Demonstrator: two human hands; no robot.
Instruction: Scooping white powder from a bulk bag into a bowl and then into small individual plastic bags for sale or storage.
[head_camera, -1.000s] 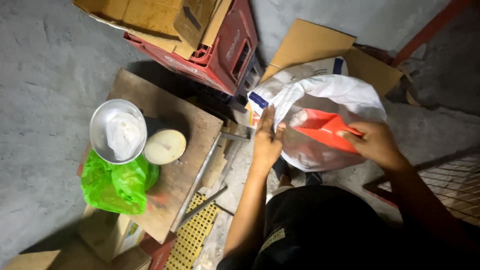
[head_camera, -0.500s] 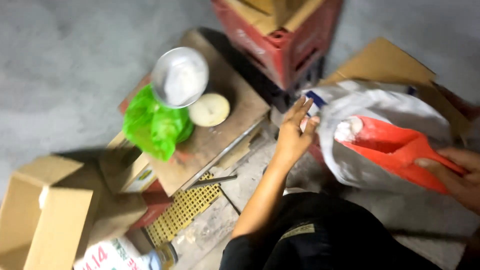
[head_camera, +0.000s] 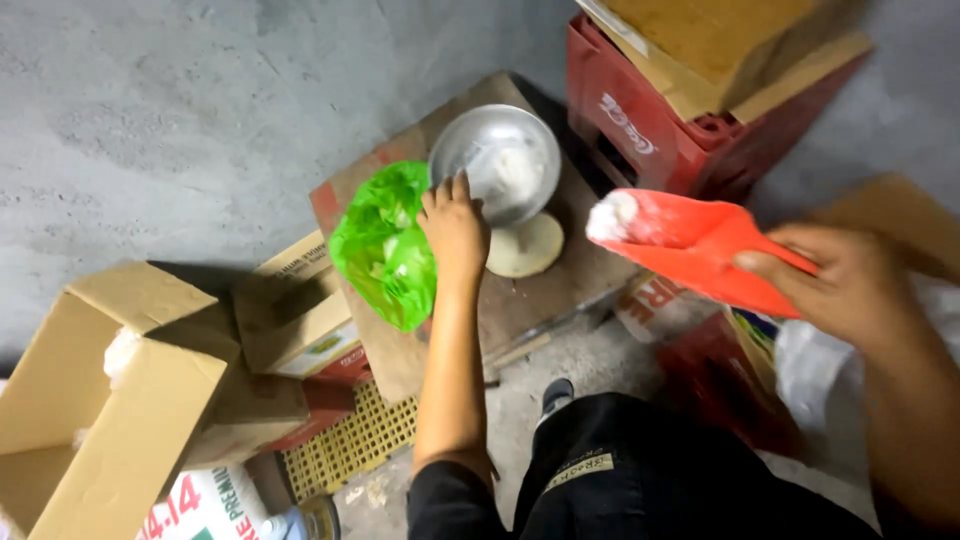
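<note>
The red scoop (head_camera: 700, 245) is tilting in the air with white powder at its tip. The shiny bowl (head_camera: 497, 163) is sitting on a wooden board.

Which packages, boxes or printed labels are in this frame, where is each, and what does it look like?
Open cardboard box: lower left, plain brown, flaps up.
Small carton: right of it, brown with a pale printed side.
White sack: bottom edge, red and green print.
Red crate: top right, white lettering, cardboard on top.
Green plastic bag: on the wooden board, beside the left hand.
</note>
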